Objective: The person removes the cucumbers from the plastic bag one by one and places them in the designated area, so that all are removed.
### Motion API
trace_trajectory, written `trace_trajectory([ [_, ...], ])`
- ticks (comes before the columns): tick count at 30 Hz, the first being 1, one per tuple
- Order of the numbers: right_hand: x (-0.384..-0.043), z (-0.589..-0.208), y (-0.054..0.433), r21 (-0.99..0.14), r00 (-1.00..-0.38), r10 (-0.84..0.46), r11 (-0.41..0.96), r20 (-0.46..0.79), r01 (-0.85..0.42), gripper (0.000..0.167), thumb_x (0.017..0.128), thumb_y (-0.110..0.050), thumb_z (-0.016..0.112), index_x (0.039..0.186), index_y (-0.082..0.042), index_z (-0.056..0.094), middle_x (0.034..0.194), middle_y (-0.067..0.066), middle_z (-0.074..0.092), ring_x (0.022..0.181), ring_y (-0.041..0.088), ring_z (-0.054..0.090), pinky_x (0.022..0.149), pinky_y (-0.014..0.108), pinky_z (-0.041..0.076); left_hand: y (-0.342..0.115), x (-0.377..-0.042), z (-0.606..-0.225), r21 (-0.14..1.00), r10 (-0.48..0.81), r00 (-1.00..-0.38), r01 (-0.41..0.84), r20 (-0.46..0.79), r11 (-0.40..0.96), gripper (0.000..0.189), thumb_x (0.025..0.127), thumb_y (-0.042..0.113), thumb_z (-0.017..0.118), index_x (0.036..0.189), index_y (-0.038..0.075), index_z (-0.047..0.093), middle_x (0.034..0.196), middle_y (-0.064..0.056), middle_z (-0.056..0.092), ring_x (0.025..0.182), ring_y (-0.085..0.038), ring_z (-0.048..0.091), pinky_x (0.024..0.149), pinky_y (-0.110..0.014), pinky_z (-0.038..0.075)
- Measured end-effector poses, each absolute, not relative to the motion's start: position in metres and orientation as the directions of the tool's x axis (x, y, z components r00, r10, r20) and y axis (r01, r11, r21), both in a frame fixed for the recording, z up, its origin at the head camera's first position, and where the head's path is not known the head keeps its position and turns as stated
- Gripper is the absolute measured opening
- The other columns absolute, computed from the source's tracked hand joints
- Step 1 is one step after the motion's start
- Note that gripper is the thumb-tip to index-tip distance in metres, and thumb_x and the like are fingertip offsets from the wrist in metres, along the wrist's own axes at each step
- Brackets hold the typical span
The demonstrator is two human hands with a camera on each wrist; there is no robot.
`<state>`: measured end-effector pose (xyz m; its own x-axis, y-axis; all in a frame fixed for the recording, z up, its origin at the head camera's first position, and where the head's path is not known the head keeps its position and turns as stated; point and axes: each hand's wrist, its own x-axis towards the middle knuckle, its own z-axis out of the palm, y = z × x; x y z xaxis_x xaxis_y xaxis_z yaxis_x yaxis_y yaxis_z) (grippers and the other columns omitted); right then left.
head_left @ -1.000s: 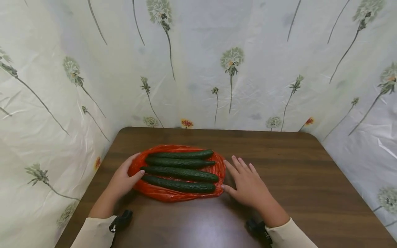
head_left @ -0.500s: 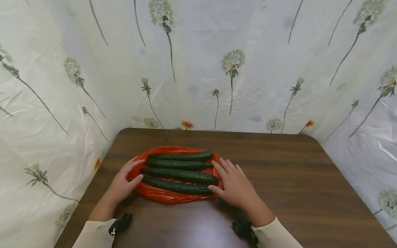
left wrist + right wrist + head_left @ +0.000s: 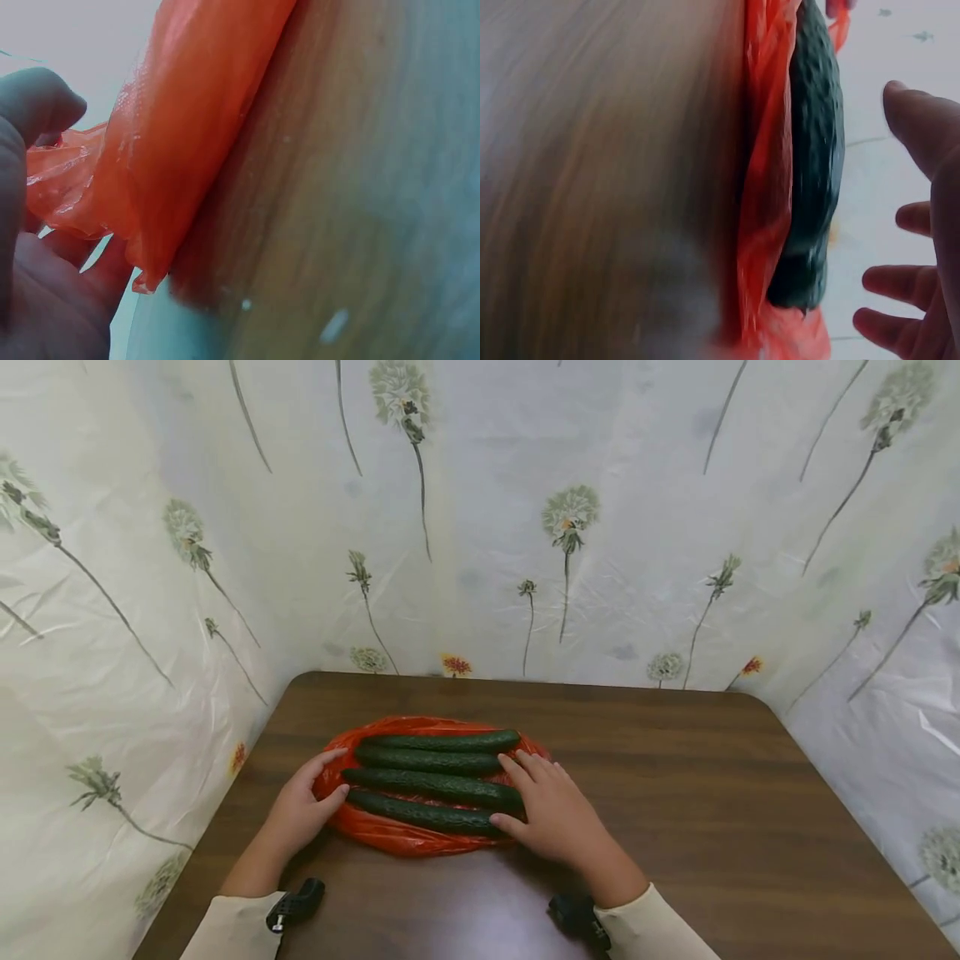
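Several dark green cucumbers [image 3: 438,785] lie side by side on a crumpled red plastic bag [image 3: 397,843]. At the bag's left end is my left hand [image 3: 300,806], thumb and fingers spread about its edge. In the left wrist view, the fingers of that hand [image 3: 60,292] are partly hidden behind the red plastic. My right hand [image 3: 555,814] is over the right ends of the cucumbers, hiding some of them. The right wrist view has the nearest cucumber [image 3: 814,172] on the bag, with spaced, loosely bent fingers [image 3: 900,285] apart from it.
Bag and cucumbers are on a brown wooden table [image 3: 712,793] with rounded far corners. A pale curtain [image 3: 480,527] printed with dandelions stands behind it and along both sides. Black wrist devices [image 3: 296,904] are strapped at both cuffs.
My right hand has moved left from beside the bag to over the cucumbers' right ends. The left hand stays at the bag's left end, its fingers now further over the edge.
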<state>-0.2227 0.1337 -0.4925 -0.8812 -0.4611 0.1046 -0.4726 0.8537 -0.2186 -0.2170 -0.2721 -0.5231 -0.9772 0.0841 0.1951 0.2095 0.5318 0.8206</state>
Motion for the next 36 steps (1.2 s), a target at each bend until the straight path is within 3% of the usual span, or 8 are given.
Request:
trace_trajectory([
  [19,-0.224,-0.503,0.092,-0.155,-0.843,-0.529,0.829,0.097,-0.538,0.08,0.095,-0.065,0.063,0.16,-0.022,0.044,0.163,0.011,0.044,0.149,0.037,0.043,0.121,0.057,0.037,-0.271,-0.215,-0.527,0.797,0.016,-0.976,0.185,0.215,0.575,0.053,0.1,0.007,0.066,0.151,0.011,0.053,0.152,-0.021,0.054,0.142,-0.041,0.049,0.116,-0.063,0.039],
  [36,-0.222,-0.5,0.065,-0.166,-0.817,-0.571,0.8,0.082,-0.576,0.077,0.096,-0.061,0.064,0.16,-0.022,0.045,0.163,0.01,0.044,0.15,0.034,0.042,0.122,0.053,0.037,-0.266,-0.217,-0.527,0.804,0.02,-0.973,0.204,0.232,0.558,0.054,0.098,0.002,0.066,0.15,0.01,0.054,0.146,-0.019,0.061,0.135,-0.037,0.057,0.112,-0.058,0.046],
])
